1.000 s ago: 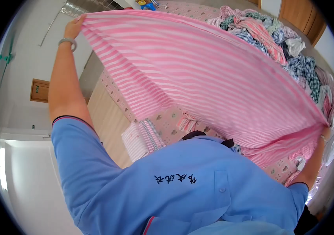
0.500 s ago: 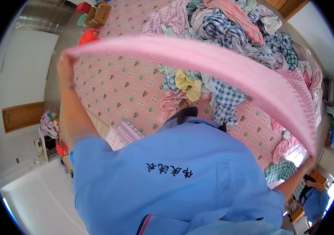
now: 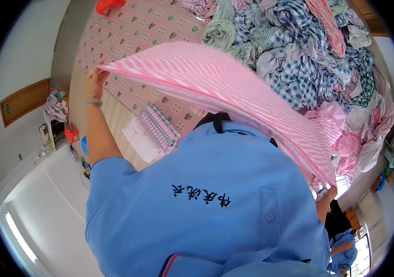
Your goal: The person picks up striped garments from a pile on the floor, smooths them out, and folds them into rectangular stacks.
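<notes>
A pink-and-white striped sheet (image 3: 234,87) is stretched wide in front of my body, slanting down from left to right. My left hand (image 3: 96,81), raised at the left, pinches one corner of it. At the lower right my right hand (image 3: 330,191) is closed on the opposite corner, its fingers partly hidden. The cloth's middle bellows upward and covers part of the floor and pile behind it. Below my left forearm lie folded checked and striped cloths (image 3: 153,131).
A large heap of crumpled checked and striped linens (image 3: 294,69) fills the upper right. Red stools (image 3: 109,5) stand at the upper left and by the left wall. Another person in blue (image 3: 343,247) is at the lower right. Patterned pink flooring (image 3: 127,37) lies underneath.
The sheet has swung down and opened out, showing its stripes. My right hand has moved inward to the left, and my left hand slightly right. My view has shifted.
</notes>
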Demonstrator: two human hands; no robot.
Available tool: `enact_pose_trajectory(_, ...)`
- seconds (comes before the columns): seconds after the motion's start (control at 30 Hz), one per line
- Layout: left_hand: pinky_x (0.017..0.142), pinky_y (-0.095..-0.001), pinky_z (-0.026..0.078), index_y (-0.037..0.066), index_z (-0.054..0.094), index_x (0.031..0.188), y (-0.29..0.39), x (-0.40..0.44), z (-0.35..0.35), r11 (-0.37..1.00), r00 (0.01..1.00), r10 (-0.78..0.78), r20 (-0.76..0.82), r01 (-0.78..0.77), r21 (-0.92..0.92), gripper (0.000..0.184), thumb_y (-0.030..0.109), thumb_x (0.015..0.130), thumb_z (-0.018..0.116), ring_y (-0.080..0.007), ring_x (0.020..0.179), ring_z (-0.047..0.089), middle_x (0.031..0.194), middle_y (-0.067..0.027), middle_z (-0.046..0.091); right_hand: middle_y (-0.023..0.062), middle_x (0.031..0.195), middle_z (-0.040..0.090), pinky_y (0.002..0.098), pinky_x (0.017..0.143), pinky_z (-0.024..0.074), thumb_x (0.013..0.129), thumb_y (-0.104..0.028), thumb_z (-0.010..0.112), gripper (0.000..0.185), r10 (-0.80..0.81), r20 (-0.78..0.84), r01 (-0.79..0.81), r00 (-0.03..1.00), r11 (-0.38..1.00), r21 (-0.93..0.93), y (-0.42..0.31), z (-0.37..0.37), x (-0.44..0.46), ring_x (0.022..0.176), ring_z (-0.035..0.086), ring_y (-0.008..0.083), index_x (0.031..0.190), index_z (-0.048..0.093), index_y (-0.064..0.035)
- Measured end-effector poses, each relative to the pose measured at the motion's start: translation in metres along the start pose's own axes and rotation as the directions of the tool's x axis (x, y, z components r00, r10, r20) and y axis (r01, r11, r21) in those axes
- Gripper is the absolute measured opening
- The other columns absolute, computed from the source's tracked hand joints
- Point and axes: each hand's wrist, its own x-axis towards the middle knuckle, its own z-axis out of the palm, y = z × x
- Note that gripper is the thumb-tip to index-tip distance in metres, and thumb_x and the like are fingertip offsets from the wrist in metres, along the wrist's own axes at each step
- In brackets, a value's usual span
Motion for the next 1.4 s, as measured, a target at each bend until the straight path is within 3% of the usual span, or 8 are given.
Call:
enact_pose_trajectory(0.2, 0.044, -0.0163, 0.026, 0.011, 0.057, 0.077, 0.085, 0.084, 0.098, 0.844, 0.941, 0.301, -0.153, -0.188, 0.503, 0.018, 0.028, 0.081, 0.054, -0.0040, 0.051, 0.039, 0.056, 0.0063, 0.043, 0.0156, 0.086, 0.059, 0.0411, 0.067, 0.0439, 0.080, -0.023, 0.038, 0.028, -0.317, -0.160, 0.243, 0.935, 0.900, -0.363, 0.008, -0.050, 0.242, 0.078, 0.057, 0.0295, 0.083, 0.059, -0.0051)
enact_pose_trajectory(0.33, 0.048, -0.0193, 0.034, 0.002, 0.059, 0.079, 0.180, 0.187, 0.227, 0.818, 0.899, 0.373, -0.231, -0.201, 0.539, 0.027, 0.029, 0.080, 0.056, -0.0080, 0.053, 0.043, 0.064, 0.0000, 0.051, 0.0175, 0.085, 0.058, 0.0408, 0.064, 0.0446, 0.078, -0.022, 0.044, 0.023, -0.350, -0.245, 0.177, 0.904, 0.830, -0.530, -0.055, -0.207, 0.409, 0.078, 0.056, 0.0307, 0.086, 0.055, -0.0028)
enact_pose_trajectory(0.37, 0.056, -0.0210, 0.045, -0.001, 0.056, 0.093, 0.211, 0.187, 0.284, 0.933, 0.909, 0.336, -0.246, -0.286, 0.220, 0.032, 0.028, 0.080, 0.056, -0.0128, 0.065, 0.055, 0.079, -0.0044, 0.057, 0.0180, 0.083, 0.058, 0.0404, 0.064, 0.0446, 0.079, -0.021, 0.041, 0.025, -0.671, -0.322, 0.292, 0.668, 0.634, -0.716, -0.037, -0.239, 0.448, 0.078, 0.056, 0.0308, 0.078, 0.055, -0.0008)
enact_pose_trajectory(0.67, 0.082, -0.0328, 0.044, -0.007, 0.037, 0.116, 0.373, 0.233, 0.383, 0.836, 0.835, 0.547, -0.058, -0.548, -0.008, 0.047, 0.029, 0.086, 0.044, -0.0273, 0.100, 0.051, 0.115, -0.0164, 0.045, 0.0138, 0.092, 0.058, 0.0349, 0.074, 0.0405, 0.081, -0.028, 0.042, 0.030, -0.290, -0.786, 0.328, 0.546, 0.937, -0.117, -0.027, -0.521, 0.451, 0.087, 0.054, 0.0259, 0.095, 0.055, -0.0047)
enact_pose_trajectory(0.8, 0.082, -0.0325, 0.039, -0.005, 0.045, 0.111, 0.367, 0.276, 0.303, -0.158, 0.394, 0.848, 0.354, -0.449, 0.879, 0.052, 0.040, 0.084, 0.042, -0.0227, 0.101, 0.049, 0.110, -0.0127, 0.051, 0.0120, 0.095, 0.058, 0.0325, 0.078, 0.0386, 0.082, -0.031, 0.042, 0.034, -0.188, -0.857, 0.426, 0.480, 0.904, 0.039, -0.002, -0.544, 0.386, 0.091, 0.053, 0.0238, 0.102, 0.054, -0.0065)
enact_pose_trajectory(1.03, 0.086, -0.0320, 0.036, 0.000, 0.055, 0.098, 0.222, 0.170, 0.252, 0.255, 0.666, 0.746, 0.007, -0.295, 0.921, 0.033, 0.028, 0.086, 0.041, -0.0215, 0.098, 0.050, 0.102, -0.0145, 0.055, 0.0138, 0.097, 0.057, 0.0326, 0.074, 0.0400, 0.083, -0.021, 0.041, 0.031, -0.187, -0.676, 0.461, 0.713, 0.851, 0.252, -0.069, -0.322, 0.254, 0.087, 0.054, 0.0231, 0.104, 0.052, -0.0017)
enact_pose_trajectory(1.1, 0.088, -0.0332, 0.037, 0.000, 0.052, 0.102, 0.150, 0.184, 0.215, 0.781, 0.796, 0.603, -0.043, -0.601, -0.170, 0.035, 0.028, 0.088, 0.037, -0.0228, 0.097, 0.051, 0.103, -0.0119, 0.055, 0.0163, 0.084, 0.059, 0.0345, 0.069, 0.0419, 0.080, -0.016, 0.044, 0.022, -0.156, -0.633, 0.308, 0.758, 0.941, 0.138, -0.111, -0.255, 0.218, 0.080, 0.056, 0.0287, 0.092, 0.058, -0.0036)
enact_pose_trajectory(1.4, 0.082, -0.0296, 0.043, -0.003, 0.051, 0.093, -0.070, 0.198, 0.189, 0.882, 0.922, -0.023, -0.387, -0.163, -0.442, 0.024, 0.020, 0.085, 0.047, -0.0185, 0.087, 0.052, 0.093, -0.0096, 0.055, 0.0114, 0.085, 0.061, 0.0367, 0.071, 0.0453, 0.073, -0.025, 0.053, 0.023, -0.313, -0.071, 0.307, 0.947, 0.948, -0.083, -0.180, -0.012, 0.263, 0.079, 0.058, 0.0269, 0.089, 0.062, -0.0107)
